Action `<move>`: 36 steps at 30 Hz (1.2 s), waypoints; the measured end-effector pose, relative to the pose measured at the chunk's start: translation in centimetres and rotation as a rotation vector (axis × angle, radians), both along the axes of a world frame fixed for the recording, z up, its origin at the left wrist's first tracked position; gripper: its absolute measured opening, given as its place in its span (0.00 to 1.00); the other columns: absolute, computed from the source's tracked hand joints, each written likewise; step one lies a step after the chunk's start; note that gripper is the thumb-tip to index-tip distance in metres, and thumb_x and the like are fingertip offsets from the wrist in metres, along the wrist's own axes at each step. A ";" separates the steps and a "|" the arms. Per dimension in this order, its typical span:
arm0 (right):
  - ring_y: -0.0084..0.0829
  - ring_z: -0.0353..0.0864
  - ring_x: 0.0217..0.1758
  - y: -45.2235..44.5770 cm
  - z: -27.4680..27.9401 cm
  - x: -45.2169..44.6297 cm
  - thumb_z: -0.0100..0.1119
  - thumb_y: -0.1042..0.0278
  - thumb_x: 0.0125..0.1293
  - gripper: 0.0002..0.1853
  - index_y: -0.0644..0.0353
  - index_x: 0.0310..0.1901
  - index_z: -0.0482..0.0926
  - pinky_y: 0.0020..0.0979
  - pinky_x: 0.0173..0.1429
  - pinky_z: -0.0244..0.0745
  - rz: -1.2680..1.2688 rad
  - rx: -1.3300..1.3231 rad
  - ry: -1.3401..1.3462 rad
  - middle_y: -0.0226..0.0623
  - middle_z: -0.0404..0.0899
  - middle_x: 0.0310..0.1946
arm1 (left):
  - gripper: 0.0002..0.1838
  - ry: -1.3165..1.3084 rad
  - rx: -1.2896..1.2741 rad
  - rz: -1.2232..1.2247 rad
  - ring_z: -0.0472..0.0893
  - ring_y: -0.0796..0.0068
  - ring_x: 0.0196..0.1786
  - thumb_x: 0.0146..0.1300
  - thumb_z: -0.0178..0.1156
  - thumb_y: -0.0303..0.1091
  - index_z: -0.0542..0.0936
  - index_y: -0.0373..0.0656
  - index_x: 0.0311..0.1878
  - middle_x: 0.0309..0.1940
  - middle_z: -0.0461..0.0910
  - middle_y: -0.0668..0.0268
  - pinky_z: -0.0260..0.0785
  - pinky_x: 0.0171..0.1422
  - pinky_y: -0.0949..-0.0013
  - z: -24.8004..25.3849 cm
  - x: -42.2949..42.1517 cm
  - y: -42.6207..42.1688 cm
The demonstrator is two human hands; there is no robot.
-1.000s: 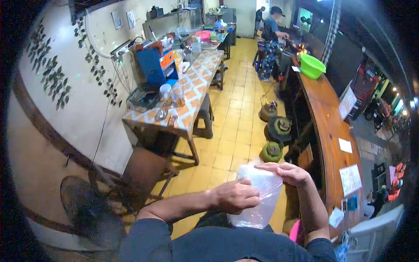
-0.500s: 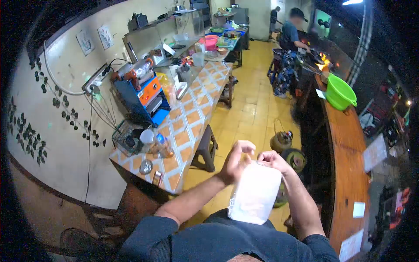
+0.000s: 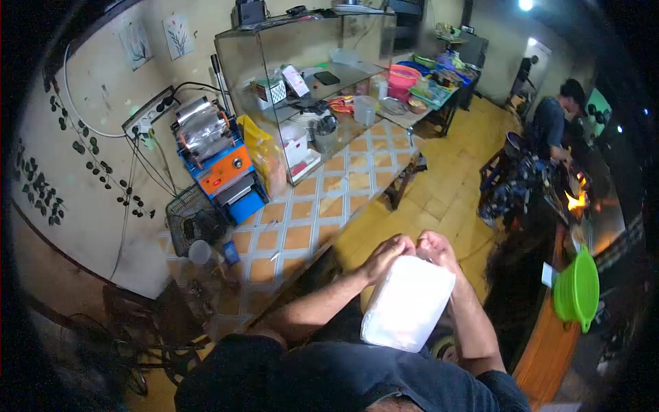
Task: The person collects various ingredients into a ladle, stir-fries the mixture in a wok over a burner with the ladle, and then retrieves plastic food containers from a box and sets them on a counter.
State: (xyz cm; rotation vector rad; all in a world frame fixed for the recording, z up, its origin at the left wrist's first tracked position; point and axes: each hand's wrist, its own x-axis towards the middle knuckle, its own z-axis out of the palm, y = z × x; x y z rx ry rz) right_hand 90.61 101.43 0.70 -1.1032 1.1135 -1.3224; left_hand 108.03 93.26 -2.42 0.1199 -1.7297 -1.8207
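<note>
A white rectangular container (image 3: 408, 302) with rounded corners is held close in front of my body, its flat bright face turned up. A crinkled, shiny edge shows along its lower left side. My left hand (image 3: 391, 257) is closed at the container's top left edge, fingers pinched together. Beside it, my right hand (image 3: 438, 250) is closed at the top right edge, with the thumb and fingertips drawn in. The two hands are nearly touching. What exactly lies between the fingertips is too small to make out.
Left, a tiled table (image 3: 295, 223) bears a blue-and-orange cup sealing machine (image 3: 223, 168), a wire basket (image 3: 185, 223) and a glass cabinet (image 3: 250, 89). A green colander (image 3: 576, 292) stands on the wooden counter (image 3: 549, 350) at right. Further off, a person (image 3: 549, 123) is near flames.
My view has turned left and the room shifted right. My left hand, fingers apart before, has moved to the container's top edge and closed beside my right hand.
</note>
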 end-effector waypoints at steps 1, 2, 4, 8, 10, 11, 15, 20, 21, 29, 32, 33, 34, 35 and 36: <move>0.16 0.64 0.21 -2.0 -0.7 -1.7 0.56 0.63 0.68 0.11 0.57 0.29 0.71 0.21 0.24 0.59 -0.123 -0.020 0.020 0.24 0.71 0.21 | 0.24 0.008 0.005 0.022 0.70 0.80 0.39 0.73 0.39 0.53 0.74 0.41 0.40 0.37 0.72 0.68 0.63 0.45 0.73 -0.8 -1.9 -2.2; 0.19 0.64 0.19 -5.1 -3.7 -5.5 0.49 0.53 0.71 0.19 0.56 0.26 0.69 0.24 0.23 0.59 -0.197 -0.191 0.211 0.26 0.69 0.19 | 0.22 0.019 0.119 0.038 0.69 0.80 0.39 0.72 0.41 0.52 0.73 0.42 0.39 0.35 0.70 0.69 0.62 0.46 0.73 -0.9 -3.4 -4.2; 0.21 0.63 0.18 -9.0 -5.4 -8.3 0.46 0.49 0.72 0.22 0.55 0.24 0.68 0.25 0.23 0.59 -0.237 -0.197 -0.109 0.27 0.68 0.18 | 0.24 0.087 0.255 0.003 0.70 0.78 0.44 0.70 0.43 0.53 0.75 0.39 0.44 0.41 0.73 0.66 0.61 0.50 0.73 -4.9 -7.3 -10.3; 0.24 0.61 0.17 -19.3 -2.7 -11.8 0.41 0.42 0.72 0.28 0.56 0.22 0.67 0.27 0.23 0.58 -0.531 -0.111 -0.406 0.28 0.64 0.15 | 0.26 -0.063 0.114 -0.020 0.72 0.73 0.49 0.68 0.46 0.51 0.76 0.37 0.53 0.49 0.75 0.63 0.62 0.58 0.70 0.4 -11.1 -19.9; 0.23 0.63 0.19 -24.0 0.5 -13.2 0.43 0.38 0.70 0.29 0.59 0.26 0.71 0.26 0.25 0.59 -0.343 -0.081 -0.202 0.28 0.67 0.18 | 0.25 -0.178 0.026 -0.179 0.72 0.72 0.50 0.67 0.47 0.49 0.75 0.36 0.54 0.49 0.76 0.62 0.62 0.59 0.70 3.6 -12.5 -26.2; 0.23 0.65 0.20 -26.3 1.2 -14.0 0.44 0.37 0.69 0.30 0.60 0.26 0.72 0.26 0.26 0.60 -0.244 -0.086 -0.116 0.29 0.68 0.19 | 0.24 -0.262 0.003 -0.227 0.73 0.72 0.49 0.67 0.47 0.48 0.76 0.35 0.53 0.47 0.76 0.62 0.62 0.57 0.70 5.0 -12.9 -28.5; 0.23 0.66 0.23 -36.6 3.9 -14.8 0.47 0.37 0.68 0.30 0.60 0.26 0.71 0.25 0.27 0.60 0.048 -0.088 -0.196 0.31 0.70 0.22 | 0.14 -0.220 0.078 -0.245 0.73 0.81 0.38 0.67 0.54 0.41 0.78 0.40 0.46 0.34 0.75 0.71 0.65 0.43 0.75 6.0 -14.8 -36.1; 0.21 0.62 0.21 -48.1 3.1 -16.7 0.50 0.50 0.70 0.23 0.59 0.23 0.68 0.26 0.26 0.57 0.269 -0.212 0.106 0.27 0.67 0.18 | 0.12 -0.251 0.130 0.351 0.74 0.83 0.35 0.67 0.56 0.39 0.80 0.38 0.41 0.30 0.78 0.71 0.68 0.39 0.72 5.0 -14.8 -41.4; 0.20 0.60 0.19 -50.1 2.3 -16.7 0.49 0.50 0.71 0.23 0.59 0.22 0.68 0.26 0.24 0.55 0.203 -0.165 0.103 0.27 0.66 0.17 | 0.13 -0.326 0.228 0.582 0.74 0.83 0.34 0.67 0.56 0.39 0.81 0.37 0.38 0.29 0.78 0.71 0.69 0.38 0.72 4.5 -15.1 -42.1; 0.32 0.68 0.36 -59.9 -6.2 -23.3 0.40 0.55 0.75 0.16 0.59 0.37 0.70 0.40 0.43 0.65 0.624 -0.236 -0.671 0.34 0.72 0.30 | 0.22 -0.015 0.445 1.197 0.71 0.86 0.19 0.71 0.54 0.42 0.76 0.38 0.23 0.15 0.74 0.72 0.60 0.24 0.78 0.0 -18.3 -43.8; 0.34 0.74 0.39 -62.8 -11.2 -25.2 0.39 0.52 0.75 0.21 0.65 0.49 0.71 0.36 0.46 0.70 0.038 0.035 -0.052 0.41 0.76 0.39 | 0.22 -0.043 0.288 1.346 0.71 0.86 0.22 0.73 0.49 0.42 0.78 0.39 0.24 0.19 0.77 0.73 0.62 0.28 0.76 -1.3 -19.8 -43.7; 0.35 0.77 0.40 -63.9 -11.4 -24.7 0.39 0.50 0.75 0.25 0.68 0.52 0.72 0.34 0.46 0.73 -0.145 0.184 -0.065 0.43 0.78 0.42 | 0.22 -0.041 0.296 1.371 0.71 0.86 0.22 0.73 0.49 0.42 0.78 0.39 0.24 0.19 0.77 0.73 0.62 0.28 0.76 -2.0 -20.2 -43.5; 0.39 0.74 0.38 -63.9 -10.9 -27.0 0.40 0.57 0.74 0.20 0.67 0.55 0.70 0.37 0.52 0.69 0.015 -0.435 0.481 0.42 0.77 0.46 | 0.22 -0.051 0.434 1.375 0.71 0.85 0.24 0.73 0.49 0.41 0.78 0.39 0.25 0.21 0.77 0.73 0.63 0.30 0.75 -2.8 -20.9 -42.9; 0.40 0.73 0.39 -64.0 -11.3 -28.0 0.42 0.59 0.74 0.19 0.66 0.55 0.69 0.39 0.54 0.68 0.226 -0.341 0.356 0.41 0.76 0.46 | 0.21 -0.056 0.564 1.373 0.72 0.84 0.26 0.73 0.49 0.41 0.79 0.39 0.26 0.23 0.78 0.73 0.64 0.32 0.74 -3.6 -21.3 -42.4; 0.42 0.73 0.39 -64.2 -11.6 -29.0 0.43 0.60 0.74 0.19 0.66 0.56 0.69 0.41 0.56 0.67 0.422 -0.211 0.233 0.41 0.76 0.47 | 0.21 -0.148 0.585 1.393 0.71 0.83 0.28 0.73 0.49 0.42 0.79 0.39 0.28 0.25 0.77 0.73 0.66 0.35 0.72 -4.5 -21.5 -41.8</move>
